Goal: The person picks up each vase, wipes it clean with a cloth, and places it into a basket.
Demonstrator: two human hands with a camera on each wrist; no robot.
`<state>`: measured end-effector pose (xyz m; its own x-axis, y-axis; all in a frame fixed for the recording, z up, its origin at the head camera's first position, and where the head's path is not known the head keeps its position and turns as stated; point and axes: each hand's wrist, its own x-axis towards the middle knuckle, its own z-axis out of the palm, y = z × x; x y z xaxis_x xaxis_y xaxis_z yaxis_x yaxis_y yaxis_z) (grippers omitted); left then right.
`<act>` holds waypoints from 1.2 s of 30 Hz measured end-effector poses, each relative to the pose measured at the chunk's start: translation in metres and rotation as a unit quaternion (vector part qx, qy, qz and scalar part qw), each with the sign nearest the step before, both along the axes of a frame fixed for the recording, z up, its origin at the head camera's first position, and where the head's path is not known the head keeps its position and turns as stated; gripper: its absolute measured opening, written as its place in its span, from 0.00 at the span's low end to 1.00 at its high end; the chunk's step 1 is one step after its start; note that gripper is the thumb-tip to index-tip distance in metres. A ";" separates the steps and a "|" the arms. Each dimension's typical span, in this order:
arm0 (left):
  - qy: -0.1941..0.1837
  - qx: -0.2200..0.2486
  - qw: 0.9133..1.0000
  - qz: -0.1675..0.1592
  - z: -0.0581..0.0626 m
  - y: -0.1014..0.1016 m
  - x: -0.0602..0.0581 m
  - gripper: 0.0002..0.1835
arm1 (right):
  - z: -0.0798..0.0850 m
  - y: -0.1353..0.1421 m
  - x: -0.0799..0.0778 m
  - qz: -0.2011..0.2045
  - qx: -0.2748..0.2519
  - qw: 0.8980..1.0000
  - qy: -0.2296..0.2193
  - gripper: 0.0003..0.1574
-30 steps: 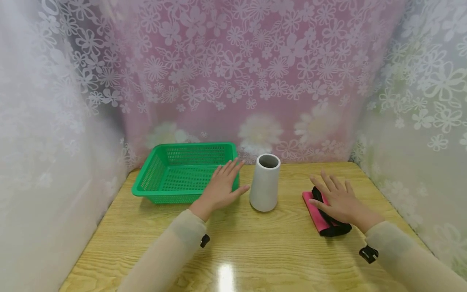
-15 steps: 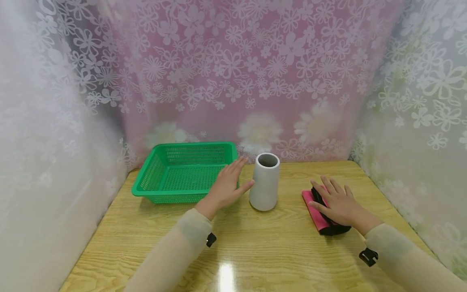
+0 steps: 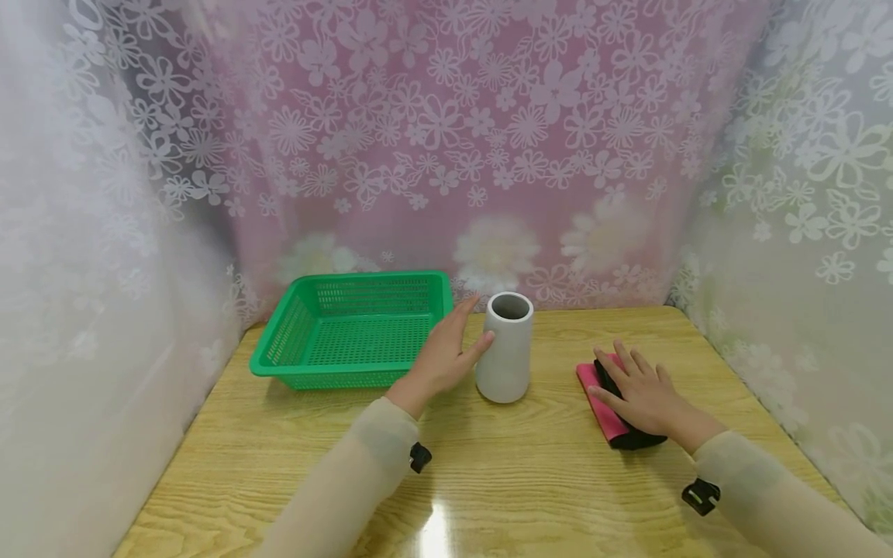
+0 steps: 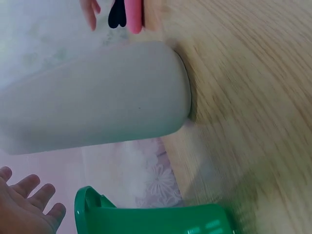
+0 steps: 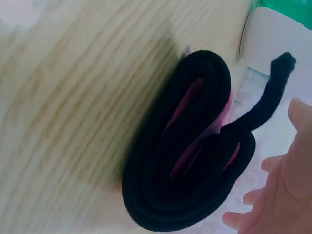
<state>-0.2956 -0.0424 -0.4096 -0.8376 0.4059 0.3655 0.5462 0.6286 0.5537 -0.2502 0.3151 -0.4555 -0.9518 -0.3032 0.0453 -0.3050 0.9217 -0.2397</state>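
A pale grey-white vase (image 3: 504, 356), narrower at its mouth, stands upright near the middle of the table. Just left of it my left hand (image 3: 441, 353) is spread, thumb tip overlapping the vase's upper side in the head view. The left wrist view has that hand's fingers straight beside the vase (image 4: 107, 97). Over a folded pink and black cloth (image 3: 601, 407) at the right hovers my right hand (image 3: 645, 395), its fingers extended. In the right wrist view the cloth (image 5: 185, 146) shows rolled layers with black edging and a raised loose end; the fingers there are apart from it.
A green plastic basket (image 3: 370, 341) with slotted walls sits at the back left, close to my left hand. Flowered curtains (image 3: 446, 139) hang behind and at both sides of the wooden table (image 3: 530, 480).
My left hand has moved right, from beside the basket's corner to the vase's side. The right hand has shifted slightly down over the cloth. Vase, basket and cloth stay in place.
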 end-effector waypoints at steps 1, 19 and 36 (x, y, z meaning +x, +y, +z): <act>0.000 0.007 1.000 0.000 0.000 0.001 0.000 0.40 | 0.000 -0.001 0.000 -0.001 -0.005 1.000 0.000 0.50; -0.029 0.141 0.989 -0.023 -0.001 0.021 -0.006 0.40 | -0.004 -0.010 0.001 -0.019 0.006 1.000 -0.010 0.50; -0.061 0.245 0.966 -0.061 0.000 0.037 -0.011 0.36 | -0.027 -0.012 -0.004 -0.020 -0.009 0.999 0.026 0.52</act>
<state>-0.3064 -0.0057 -0.4099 -0.8435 0.3075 0.4404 0.5116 0.2104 0.8331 -0.2538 0.3031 -0.4825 -0.9595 -0.2633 0.1006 -0.2802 0.9290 -0.2416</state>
